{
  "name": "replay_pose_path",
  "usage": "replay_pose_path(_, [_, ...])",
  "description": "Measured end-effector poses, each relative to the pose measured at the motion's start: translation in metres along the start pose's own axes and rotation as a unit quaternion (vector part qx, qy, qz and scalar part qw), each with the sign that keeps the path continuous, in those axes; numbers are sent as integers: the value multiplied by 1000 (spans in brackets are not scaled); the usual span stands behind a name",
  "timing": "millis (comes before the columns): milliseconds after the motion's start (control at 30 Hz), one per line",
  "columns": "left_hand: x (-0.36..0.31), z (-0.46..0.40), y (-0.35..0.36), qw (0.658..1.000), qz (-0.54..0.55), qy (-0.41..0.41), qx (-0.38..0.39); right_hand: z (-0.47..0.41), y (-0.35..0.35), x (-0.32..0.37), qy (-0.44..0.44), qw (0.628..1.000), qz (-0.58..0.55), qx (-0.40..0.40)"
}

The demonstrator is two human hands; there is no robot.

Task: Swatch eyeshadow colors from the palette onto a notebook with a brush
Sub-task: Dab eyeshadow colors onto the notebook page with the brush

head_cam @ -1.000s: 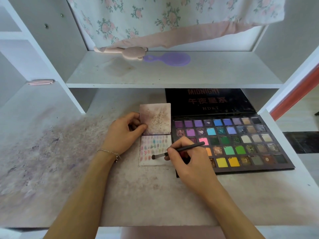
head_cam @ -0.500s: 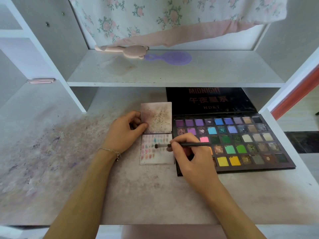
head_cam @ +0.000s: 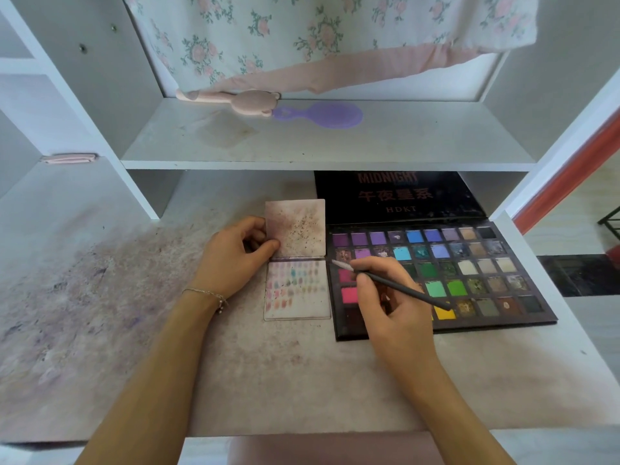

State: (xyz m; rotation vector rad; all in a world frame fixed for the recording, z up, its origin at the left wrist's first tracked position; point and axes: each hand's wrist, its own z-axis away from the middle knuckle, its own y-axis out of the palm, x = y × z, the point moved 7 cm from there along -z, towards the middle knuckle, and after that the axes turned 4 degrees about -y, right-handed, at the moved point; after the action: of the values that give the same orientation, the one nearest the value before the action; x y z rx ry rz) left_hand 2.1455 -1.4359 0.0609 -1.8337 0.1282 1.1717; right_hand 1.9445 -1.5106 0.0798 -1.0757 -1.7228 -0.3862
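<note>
Just 1 view here, a wide-angle head camera looking forward and steeply down at the desk (head_cam: 261, 374) from close above. Both forearms enter from the bottom edge, with the left hand (head_cam: 235, 256) and right hand (head_cam: 389, 297) near frame centre. The palette (head_cam: 469, 273) sits centre right, the notebook (head_cam: 297, 260) dead centre. A shelf (head_cam: 335, 142) spans the upper half, its uprights bowed by the lens. No 2nd view overlaps

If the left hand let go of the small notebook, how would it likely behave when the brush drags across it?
The notebook looks thin and light, so it would probably slide on the desk. Its upper leaf stands raised under the left hand, so it might flop. The pages seem fairly stiff, lying flat without curling.
</note>
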Motion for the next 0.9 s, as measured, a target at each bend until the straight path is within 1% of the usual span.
replay_pose_path(100, [0, 0, 0, 1000, 1, 1, 0, 7, -17, -4, 24, 999, 1, -26])
replay_pose_path(300, [0, 1, -2, 1000, 1, 0, -3, 16, -70, -9, 37, 992, 91, -84])
replay_pose_path(400, [2, 0, -2, 1000, 0, -4, -5, 20, -98, -14, 62, 981, 135, -126])
replay_pose_path(467, [2, 0, -1, 1000, 1, -5, -10, 22, -110, -15, 62, 974, 168, -139])
replay_pose_path(600, [1, 0, 0, 1000, 0, -5, -10, 23, -114, -14, 52, 975, 167, -135])
replay_pose_path(833, [1, 0, 1, 1000, -4, -3, -4, 20, -103, -22, 56, 983, 160, -68])
replay_pose_path(900, [2, 0, 1, 1000, -3, -2, -4, 20, -103, -25, 67, 982, 166, -64])
